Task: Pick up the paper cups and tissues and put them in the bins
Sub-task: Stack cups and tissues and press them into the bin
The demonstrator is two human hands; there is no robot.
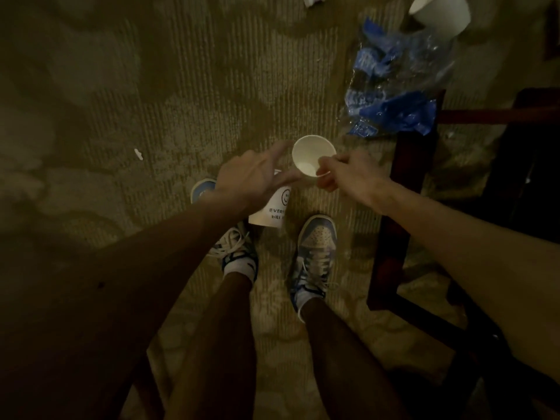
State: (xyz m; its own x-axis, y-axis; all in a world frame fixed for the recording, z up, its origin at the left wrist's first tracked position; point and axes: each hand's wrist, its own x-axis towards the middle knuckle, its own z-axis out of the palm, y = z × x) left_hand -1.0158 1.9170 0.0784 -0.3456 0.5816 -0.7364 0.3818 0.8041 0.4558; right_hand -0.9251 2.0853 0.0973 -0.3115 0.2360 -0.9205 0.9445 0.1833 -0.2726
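While the person stands on a patterned carpet point(151, 86), a dark wooden frame point(403, 189) runs along the floor at their right. Crumpled clear plastic wrapping with blue print point(394, 86) lies on the carpet at the frame's far end, partly overlapping it. Two blue and white sneakers, the left shoe point(233, 248) and the right shoe point(316, 247), are planted just left of the frame.

A plain white cup point(439, 13) sits beyond the frame's far end, past the wrapping. Nearer, left of the frame, the right hand point(351, 177) pinches the near rim of an open paper cup point(312, 153), its mouth turned upward. The left hand point(251, 177) reaches in from farther left of the frame, fingers straight and spread, touching that cup's side, so both hands meet at it. Under the left palm is a printed cup point(271, 207) with a smiley face; whether the hand grips it cannot be told.

A crumpled tissue point(313, 0) lies well beyond the frame, and a small white scrap point(138, 153) lies far left of it.
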